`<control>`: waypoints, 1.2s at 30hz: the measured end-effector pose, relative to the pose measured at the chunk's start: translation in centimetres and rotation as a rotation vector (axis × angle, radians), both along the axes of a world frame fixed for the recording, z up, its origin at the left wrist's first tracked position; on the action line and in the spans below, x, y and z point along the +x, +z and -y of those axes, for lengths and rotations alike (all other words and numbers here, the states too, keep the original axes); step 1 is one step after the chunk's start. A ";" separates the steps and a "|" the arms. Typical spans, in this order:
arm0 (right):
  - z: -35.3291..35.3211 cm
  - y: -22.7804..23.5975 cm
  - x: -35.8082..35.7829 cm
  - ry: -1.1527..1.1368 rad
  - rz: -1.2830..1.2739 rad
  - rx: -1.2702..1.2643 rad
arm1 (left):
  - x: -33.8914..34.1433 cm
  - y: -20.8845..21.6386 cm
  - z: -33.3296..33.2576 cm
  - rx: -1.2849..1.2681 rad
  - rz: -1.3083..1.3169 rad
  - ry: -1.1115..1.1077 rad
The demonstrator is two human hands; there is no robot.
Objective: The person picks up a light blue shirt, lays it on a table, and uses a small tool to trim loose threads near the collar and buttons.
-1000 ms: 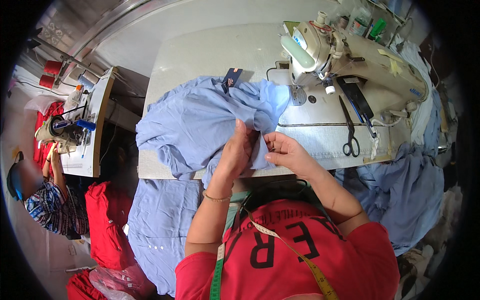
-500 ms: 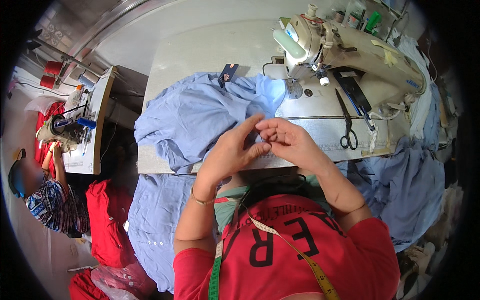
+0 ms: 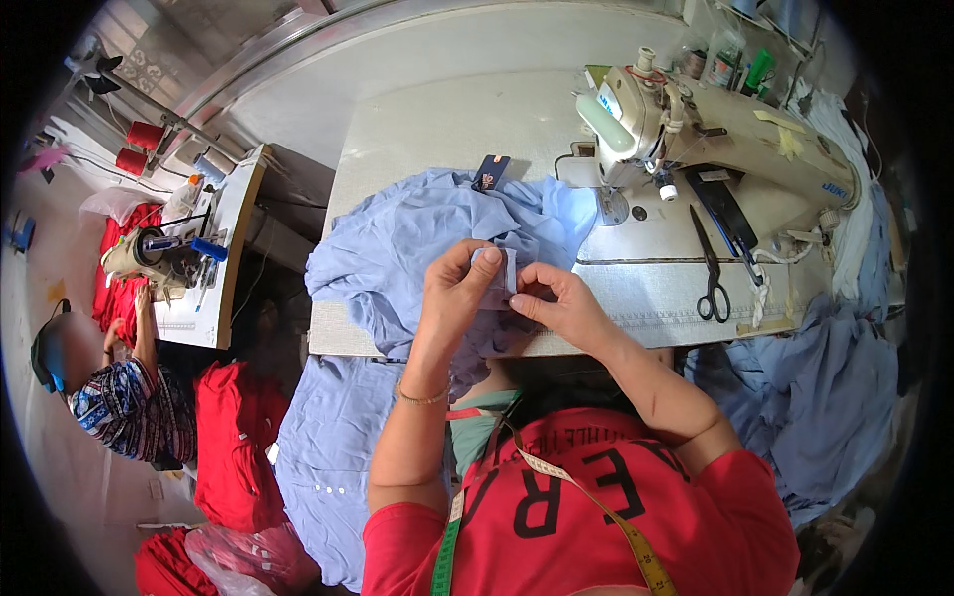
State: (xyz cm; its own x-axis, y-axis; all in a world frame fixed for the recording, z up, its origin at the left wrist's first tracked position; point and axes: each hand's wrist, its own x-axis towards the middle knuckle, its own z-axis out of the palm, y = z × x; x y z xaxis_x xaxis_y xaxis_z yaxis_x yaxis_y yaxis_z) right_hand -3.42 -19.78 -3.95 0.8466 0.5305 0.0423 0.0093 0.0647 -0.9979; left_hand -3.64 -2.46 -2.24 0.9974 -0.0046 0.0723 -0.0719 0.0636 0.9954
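A light blue garment (image 3: 412,223) lies bunched on the sewing table, with a dark hang tag (image 3: 491,172) on its far side. Above its near part, my left hand (image 3: 459,290) is closed on a small folded piece of light blue cloth (image 3: 502,281), thumb on top. My right hand (image 3: 561,303) pinches the near right edge of that folded piece between thumb and fingers. Whether the piece joins the garment beneath is hard to make out. The sewing machine's needle area stands to the right of the garment, apart from both hands.
A sewing machine (image 3: 735,124) takes up the table's right side, with black scissors (image 3: 710,263) before it. More blue cloth (image 3: 795,397) hangs at the right, and a blue garment (image 3: 333,447) drapes at the left. Another person (image 3: 134,397) works at a second machine (image 3: 139,256) far left.
Before, my hands were close together with fingers loosely curled and no cloth visible between them. Now both grip a folded piece of blue cloth. The whole view has shifted slightly.
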 end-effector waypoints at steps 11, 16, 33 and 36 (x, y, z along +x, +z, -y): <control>-0.3 5.7 2.1 -0.206 0.500 0.057 | -0.1 6.7 -0.5 0.538 0.565 0.228; -0.4 7.5 2.2 0.010 0.237 0.020 | 0.7 9.4 -2.0 0.620 0.707 0.247; 3.9 1.0 2.8 0.062 0.033 -0.217 | -1.6 -2.5 -1.7 -0.042 -0.038 0.106; 3.8 1.5 2.9 0.082 0.072 -0.223 | -2.1 -1.1 -1.2 0.325 0.155 0.229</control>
